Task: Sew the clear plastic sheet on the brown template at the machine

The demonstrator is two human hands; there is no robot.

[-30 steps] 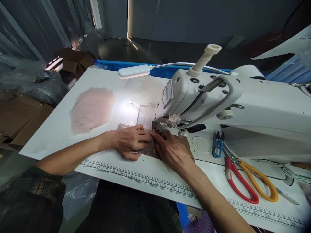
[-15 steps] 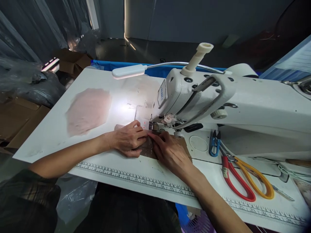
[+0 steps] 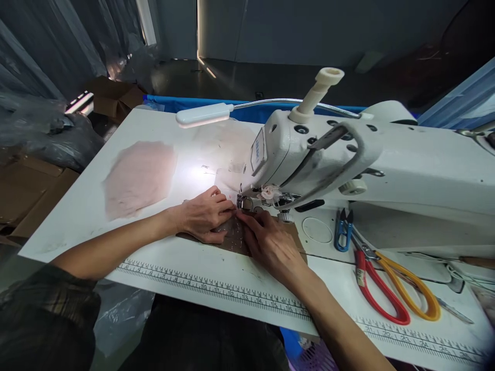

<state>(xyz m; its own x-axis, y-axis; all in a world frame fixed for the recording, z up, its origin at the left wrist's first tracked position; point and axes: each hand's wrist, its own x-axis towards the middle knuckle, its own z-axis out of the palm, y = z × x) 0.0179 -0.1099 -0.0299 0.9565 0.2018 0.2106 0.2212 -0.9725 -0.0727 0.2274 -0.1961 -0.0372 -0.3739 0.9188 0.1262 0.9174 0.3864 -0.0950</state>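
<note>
At the presser foot [image 3: 244, 202] of a white sewing machine [image 3: 406, 159], both hands work close together. My left hand [image 3: 204, 214] lies left of the foot, its fingers bent and closed on a thin, sheer piece of fabric [image 3: 228, 226]. Just in front of the needle area, the thumb and index finger of my right hand [image 3: 273, 250] pinch the fabric's edge. Under the hands is a flat brown sheet [image 3: 237, 242] on the table. Much of the fabric is hidden by the fingers.
A sheer pink fabric piece [image 3: 141, 178] lies on the white table [image 3: 88, 232] at left. Blue thread snips [image 3: 343, 231] and red-and-orange scissors [image 3: 381, 281] lie at right. A lamp [image 3: 204, 115] hangs over the table. Cardboard boxes [image 3: 31, 185] stand at far left.
My left hand has shifted slightly up, its fingers still near the presser foot. Less of the sheer fabric shows beside the foot and more brown sheet shows. My right hand has barely moved.
</note>
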